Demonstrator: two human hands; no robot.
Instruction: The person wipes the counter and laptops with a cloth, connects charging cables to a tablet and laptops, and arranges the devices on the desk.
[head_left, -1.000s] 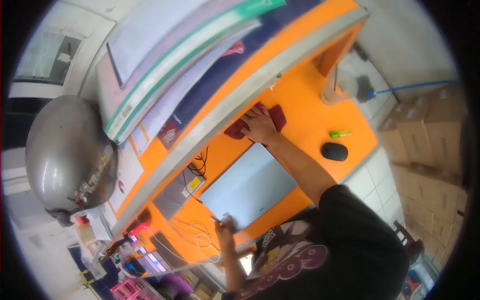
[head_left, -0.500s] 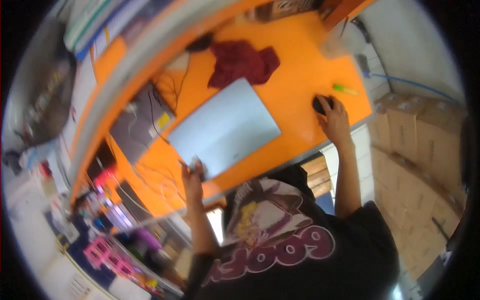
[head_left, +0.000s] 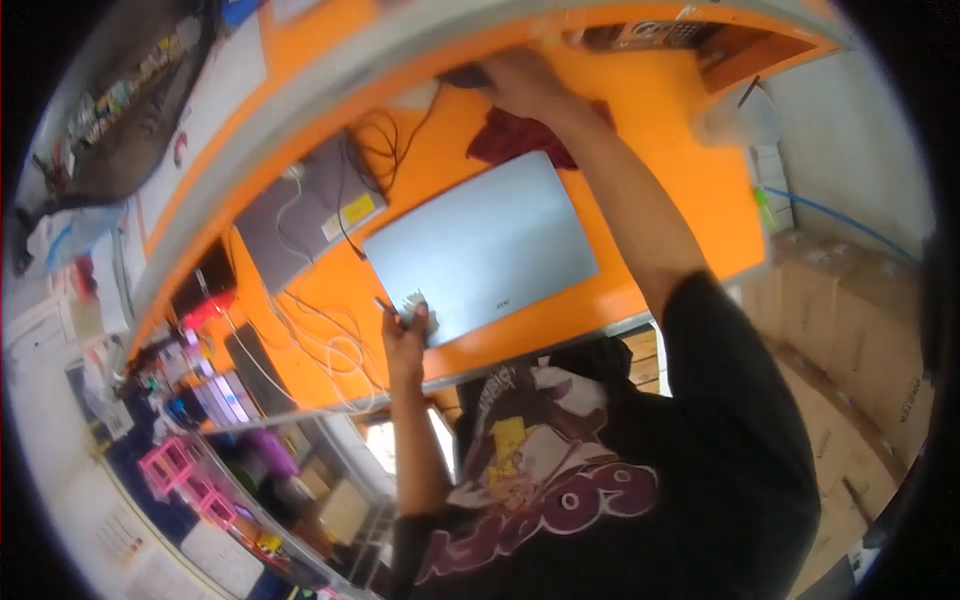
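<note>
A closed silver laptop (head_left: 490,240) lies on the orange desk. At its near left corner is my left hand (head_left: 405,340), closed around a thin dark pen-like stick and a crumpled pale piece. What that pale piece is, I cannot make out. My right arm stretches across the desk past the laptop's right side. My right hand (head_left: 525,85) is blurred near the far edge, closed on a dark object (head_left: 465,75) that appears to be the black computer mouse. Partly under the forearm is a dark red cloth (head_left: 510,140).
A dark grey flat device (head_left: 300,215) with a yellow label and loose cables (head_left: 345,355) lie left of the laptop. An orange shelf edge with a grey border curves above. Cardboard boxes (head_left: 850,310) stand at right; a pink rack (head_left: 170,465) is at lower left.
My right hand has swung from the desk's right side to the far edge, and the black mouse is gone from its former spot. My left hand keeps its hold. The view has shifted slightly.
</note>
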